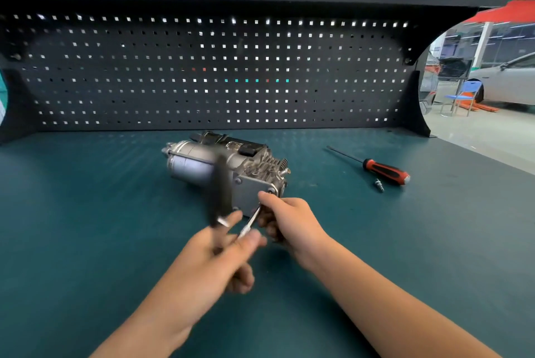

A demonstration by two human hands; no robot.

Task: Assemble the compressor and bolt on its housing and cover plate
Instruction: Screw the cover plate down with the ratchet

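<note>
The grey metal compressor [202, 165] lies on its side on the green bench mat, its flat cover plate [250, 191] facing me. My left hand [223, 253] grips a ratchet wrench [221, 189] whose dark handle is blurred and stands upward; its thin silver shaft [249, 223] slants toward the plate's lower right corner. My right hand [285, 218] is curled at that corner, fingertips around the shaft's tip against the plate. The bolt under the tip is hidden.
A screwdriver [385, 170] with a red and black handle lies on the mat to the right, a small metal fitting [378, 184] beside it. A dark pegboard [214, 73] closes the bench's back. The bench edge [489, 160] runs off at the right.
</note>
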